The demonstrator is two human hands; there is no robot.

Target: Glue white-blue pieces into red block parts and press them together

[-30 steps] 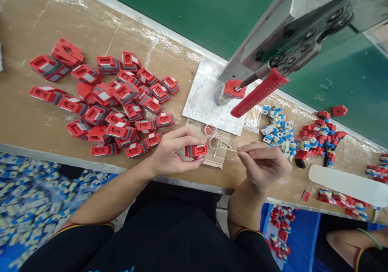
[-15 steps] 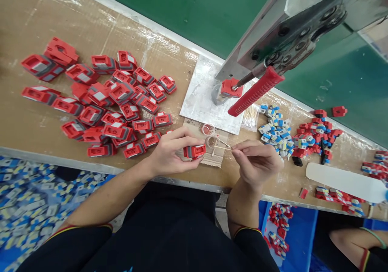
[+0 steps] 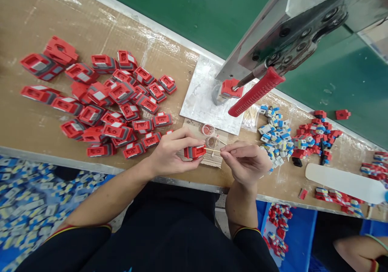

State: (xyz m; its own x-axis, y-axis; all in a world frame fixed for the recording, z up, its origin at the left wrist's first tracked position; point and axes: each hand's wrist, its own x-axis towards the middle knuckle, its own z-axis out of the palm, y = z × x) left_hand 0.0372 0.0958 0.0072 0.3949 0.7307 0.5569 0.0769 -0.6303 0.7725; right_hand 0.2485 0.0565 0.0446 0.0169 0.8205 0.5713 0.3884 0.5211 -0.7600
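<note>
Red-and-grey plastic block (image 3: pixel 195 151) is held just above the near edge of the bench (image 3: pixel 36 114), gripped in the left hand (image 3: pixel 171 154); thumb and fingers are clenched round its left and far sides, leaving the right face exposed. A thin wooden swab (image 3: pixel 211 150) meets that exposed face. The swab's long axis runs left to right, almost level, with its tip at the block and its tail pinched between thumb and forefinger of the right hand (image 3: pixel 246 161). The block therefore lies directly left of the right fingertips, on the line of the stick. The right hand is the nearer to the swab; the left hand alone supports the block.

Two small clear cups (image 3: pixel 210 135) stand just beyond the swab on a piece of card, touching or nearly touching each other. Farther away, a foil-covered plate (image 3: pixel 200 98) carries another red block under a press with a red handle (image 3: pixel 256 92). A heap of finished red blocks (image 3: pixel 106 98) lies to the left. To the right lie a pile of blue-and-white parts (image 3: pixel 277 136) and a pile of small red parts (image 3: pixel 315 138). A white strip (image 3: pixel 342 179) rests at the near right edge of the bench.
</note>
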